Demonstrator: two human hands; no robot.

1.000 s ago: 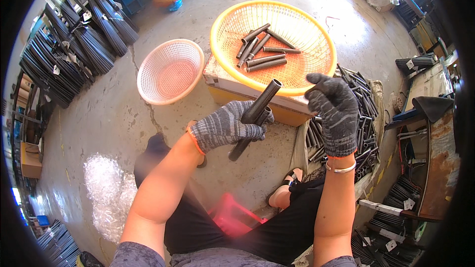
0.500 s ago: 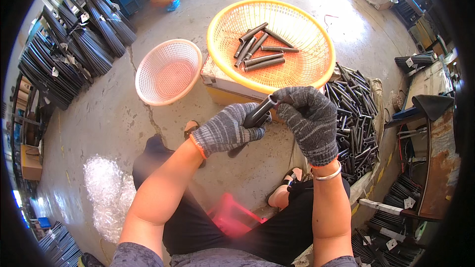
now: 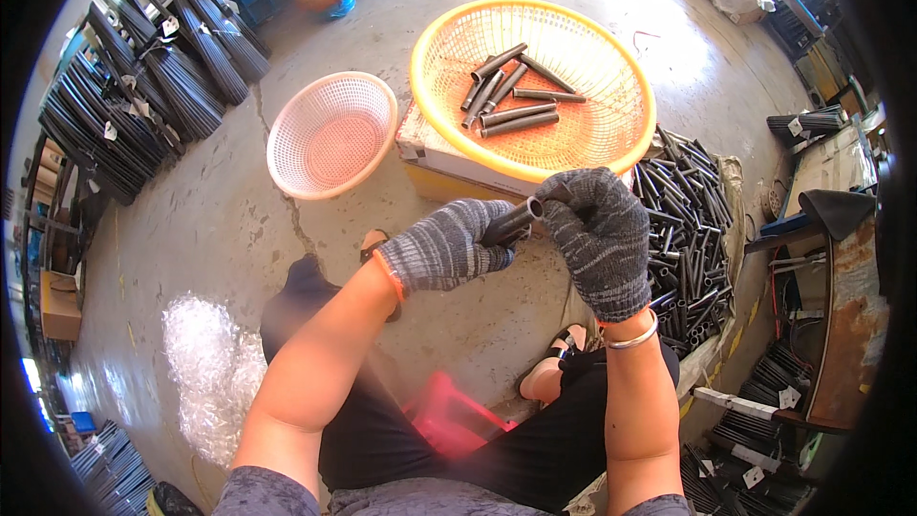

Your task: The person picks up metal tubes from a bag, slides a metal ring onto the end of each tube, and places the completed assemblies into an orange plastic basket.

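Note:
In a grey striped knit glove, my left hand (image 3: pixel 449 246) is closed around a short dark metal tube (image 3: pixel 514 224), whose open end points up and to the right. My right hand (image 3: pixel 602 244), gloved the same way, is at that open end with its fingers curled together. What those fingers pinch, if anything, is hidden. Beyond both hands, a yellow-rimmed plastic basket (image 3: pixel 420 105) holds several similar tubes (image 3: pixel 521 118). A large heap of short dark tubes (image 3: pixel 683 239) lies to the right of my right hand.
The yellow basket rests on a cardboard box (image 3: pixel 435 172). A smaller pale pink basket (image 3: pixel 382 167) stands left of it on the floor. Crumpled clear plastic (image 3: pixel 205 363) lies at left. Bundles of long rods (image 3: pixel 105 124) line the left side; a rusty metal bench (image 3: pixel 850 315) stands at right.
The tube in my left hand has tilted flatter, its open end now lower and close against my right fingers. My right hand has barely shifted.

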